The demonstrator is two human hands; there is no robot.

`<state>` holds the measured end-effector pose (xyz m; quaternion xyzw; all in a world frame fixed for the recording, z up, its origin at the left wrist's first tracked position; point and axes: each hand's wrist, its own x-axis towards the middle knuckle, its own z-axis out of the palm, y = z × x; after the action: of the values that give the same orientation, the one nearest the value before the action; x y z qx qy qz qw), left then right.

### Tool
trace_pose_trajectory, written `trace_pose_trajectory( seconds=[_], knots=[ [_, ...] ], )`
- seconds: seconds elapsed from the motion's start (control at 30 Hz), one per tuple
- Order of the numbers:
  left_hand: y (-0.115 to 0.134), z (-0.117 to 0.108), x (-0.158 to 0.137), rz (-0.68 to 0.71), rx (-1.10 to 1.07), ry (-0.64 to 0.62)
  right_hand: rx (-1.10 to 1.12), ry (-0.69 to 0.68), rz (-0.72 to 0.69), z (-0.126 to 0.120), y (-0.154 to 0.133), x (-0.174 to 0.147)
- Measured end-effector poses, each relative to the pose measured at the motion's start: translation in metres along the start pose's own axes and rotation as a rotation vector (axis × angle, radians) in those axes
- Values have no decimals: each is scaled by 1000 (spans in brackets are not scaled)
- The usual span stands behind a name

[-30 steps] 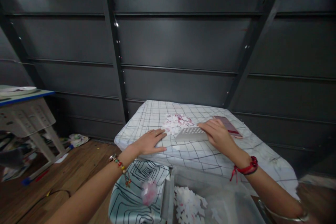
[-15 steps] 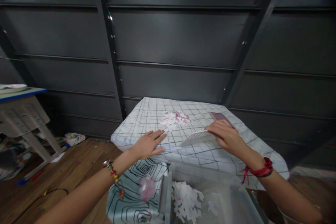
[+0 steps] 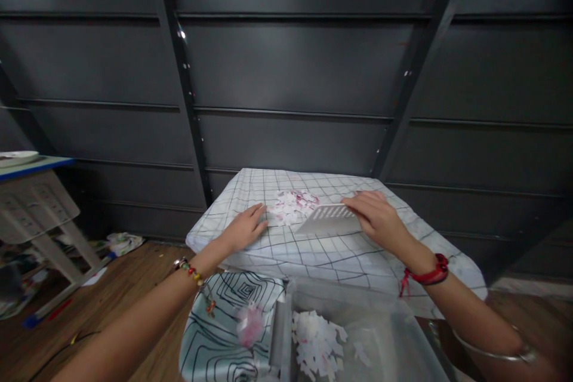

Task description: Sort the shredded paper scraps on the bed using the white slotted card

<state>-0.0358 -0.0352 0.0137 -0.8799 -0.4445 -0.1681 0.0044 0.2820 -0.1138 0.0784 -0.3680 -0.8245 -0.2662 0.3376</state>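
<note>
A heap of white and pinkish paper scraps lies on a table covered with a white checked cloth. My left hand rests on the cloth at the heap's left side, fingers stretched out and holding nothing. Between the thumb and fingers of my right hand is a thin white plastic board with slots. It stands tilted on edge at the heap's right front side. Below the table edge, a translucent plastic bin contains more white paper scraps.
Left of the bin, a small clear bag of pink material sits on a teal patterned cloth. A desk with a blue edge stands at far left. Behind the table rises a dark panelled wall.
Both hands have moved farther over the table. The right hand has brought the board up beside the heap and now covers most of the pink phone-like slab seen before.
</note>
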Motion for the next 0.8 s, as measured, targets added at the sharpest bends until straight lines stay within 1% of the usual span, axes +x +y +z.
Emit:
trace_pose_trajectory(
  seconds=[0.07,0.13,0.23,0.33,0.43,0.57,0.67,0.73,0.8],
  knots=[
    [-7,4,3,-21,45,-20,-75,-15,17,11,-7,10],
    [-12,9,3,-40,65,-50,-146,-21,-8,21,-16,18],
    [-14,15,2,-65,65,-90,-217,-4,-76,34,-29,29],
    [-12,15,1,-83,57,-109,-248,7,-164,42,-37,36],
    [-9,13,0,-94,53,-119,-243,2,-205,42,-38,38],
    [-6,10,-1,-98,50,-112,-212,-34,-196,30,-36,34],
    [-6,11,-1,-93,51,-107,-224,-17,-183,22,-36,32],
    [-7,13,-1,-87,52,-101,-248,-1,-158,24,-37,33],
    [-8,14,-1,-82,54,-89,-274,1,-134,30,-40,37]
  ],
)
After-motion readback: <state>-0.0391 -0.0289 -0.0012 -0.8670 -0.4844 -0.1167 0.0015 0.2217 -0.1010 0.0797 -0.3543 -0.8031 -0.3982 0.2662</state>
